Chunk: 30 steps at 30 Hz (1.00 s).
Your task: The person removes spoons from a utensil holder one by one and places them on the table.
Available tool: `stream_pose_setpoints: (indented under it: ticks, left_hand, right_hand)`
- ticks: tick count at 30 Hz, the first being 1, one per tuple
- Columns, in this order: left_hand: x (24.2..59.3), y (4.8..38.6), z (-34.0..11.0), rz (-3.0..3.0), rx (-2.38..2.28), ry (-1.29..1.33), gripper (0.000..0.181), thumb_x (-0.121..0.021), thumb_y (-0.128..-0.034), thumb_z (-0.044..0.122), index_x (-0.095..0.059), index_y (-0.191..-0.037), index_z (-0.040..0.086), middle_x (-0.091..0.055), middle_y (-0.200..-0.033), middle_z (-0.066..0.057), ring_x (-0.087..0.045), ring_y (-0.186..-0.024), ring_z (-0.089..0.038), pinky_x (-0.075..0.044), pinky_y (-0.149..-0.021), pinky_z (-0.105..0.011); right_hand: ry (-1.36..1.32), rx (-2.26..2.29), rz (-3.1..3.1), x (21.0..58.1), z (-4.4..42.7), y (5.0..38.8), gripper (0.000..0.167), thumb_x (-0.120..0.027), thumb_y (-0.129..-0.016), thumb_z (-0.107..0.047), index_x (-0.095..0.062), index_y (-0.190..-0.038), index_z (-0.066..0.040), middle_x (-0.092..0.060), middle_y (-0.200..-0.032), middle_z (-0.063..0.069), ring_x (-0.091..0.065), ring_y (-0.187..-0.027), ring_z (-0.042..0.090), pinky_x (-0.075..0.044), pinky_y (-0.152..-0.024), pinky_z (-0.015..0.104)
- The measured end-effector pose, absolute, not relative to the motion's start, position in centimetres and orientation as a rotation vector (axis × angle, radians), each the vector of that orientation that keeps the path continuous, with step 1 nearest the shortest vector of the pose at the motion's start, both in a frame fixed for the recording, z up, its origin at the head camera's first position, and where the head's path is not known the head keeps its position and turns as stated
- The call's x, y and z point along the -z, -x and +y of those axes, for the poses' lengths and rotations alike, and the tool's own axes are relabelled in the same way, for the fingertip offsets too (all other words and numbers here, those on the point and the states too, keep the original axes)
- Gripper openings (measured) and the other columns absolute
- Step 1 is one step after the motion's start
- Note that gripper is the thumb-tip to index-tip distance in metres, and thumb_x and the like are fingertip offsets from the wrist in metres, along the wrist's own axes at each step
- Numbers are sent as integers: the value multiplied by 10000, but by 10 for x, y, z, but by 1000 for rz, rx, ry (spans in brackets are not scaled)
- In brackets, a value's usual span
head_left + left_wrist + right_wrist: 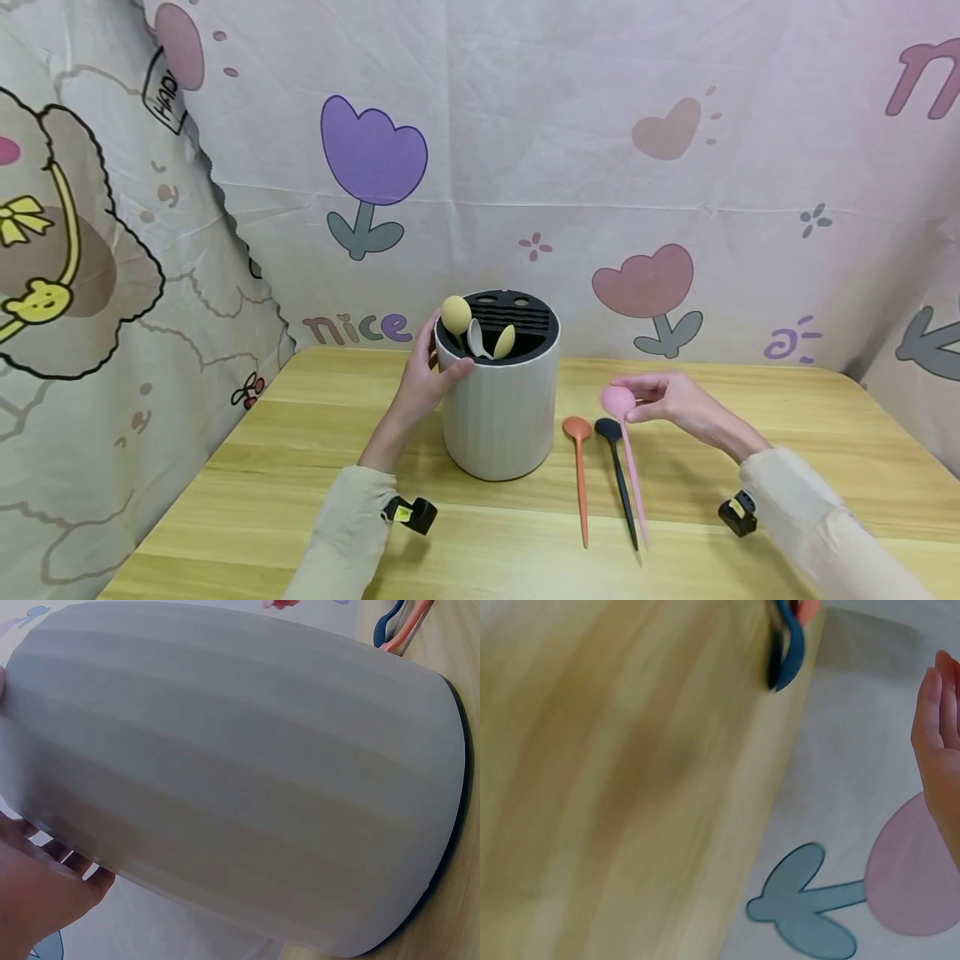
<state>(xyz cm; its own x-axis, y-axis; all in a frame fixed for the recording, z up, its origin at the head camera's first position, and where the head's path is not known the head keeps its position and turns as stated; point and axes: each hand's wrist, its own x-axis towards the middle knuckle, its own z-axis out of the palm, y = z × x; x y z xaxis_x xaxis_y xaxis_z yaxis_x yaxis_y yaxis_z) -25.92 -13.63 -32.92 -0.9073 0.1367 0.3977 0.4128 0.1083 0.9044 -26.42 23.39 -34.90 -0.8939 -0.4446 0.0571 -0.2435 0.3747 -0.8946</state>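
In the head view my left hand point(429, 379) steadies a white ribbed utensil holder point(498, 417), thumb on the front near the rim and fingers around its left side. That holder fills most of the left wrist view, with the left hand point(45, 892) at its lower left. My right hand point(671, 406) pinches a pink long-handled spoon point(618, 402) by its round head, the handle slanting down toward the table. The right wrist view shows only part of the right hand point(941, 750) at the edge; the pink spoon is out of sight there.
An orange spoon point(581, 483) and a dark spoon point(621, 483) lie right of the holder. Its black slotted top point(510, 315) bears a yellow round-headed utensil point(456, 315), a pale grey spoon point(476, 340) and a yellow spoon point(505, 342). Printed cloth point(502, 125) hangs behind the wooden table point(300, 467).
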Motion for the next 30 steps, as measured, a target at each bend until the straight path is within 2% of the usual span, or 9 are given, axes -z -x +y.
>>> stream_pose_setpoints:
  ticks: [6, 16, 24, 30]
  left_hand:
    - [329, 259, -136, -2167, 1886, 556, 1251, -690, -640, 776, -151, -1548, 104, -197, -1571, -133, -206, -1414, -355, -192, -1115, -574]
    - [330, 259, -136, -2160, 1902, 542, 1247, -694, -639, 773, -153, -1549, 113, -190, -1574, -126, -195, -1419, -350, -179, -1121, -566]
    - [331, 260, -136, -2155, 1910, 547, 1226, -700, -656, 754, -155, -1549, 114, -190, -1575, -120, -184, -1422, -351, -146, -1132, -559]
    - [331, 260, -136, -2149, 1914, 555, 1212, -706, -664, 741, -158, -1548, 119, -190, -1575, -116, -176, -1425, -352, -130, -1136, -556]
  right_hand:
    - [591, 1535, 2452, 360, 252, 265, 610, -753, -817, -85, -491, -1321, 136, -613, -1200, 254, -628, -995, 99, -515, -841, 252]
    - [519, 1476, 2490, 368, 271, 268, 638, -764, -810, -121, -487, -1325, 134, -591, -1228, 267, -622, -1017, 186, -505, -845, 247]
    - [506, 1452, 2479, 377, 277, 274, 662, -770, -809, -126, -465, -1323, 158, -572, -1246, 288, -620, -1017, 190, -502, -841, 234]
    - [494, 1389, 2509, 386, 278, 278, 633, -769, -823, -169, -502, -1319, 120, -602, -1237, 234, -600, -1084, 259, -483, -863, 222]
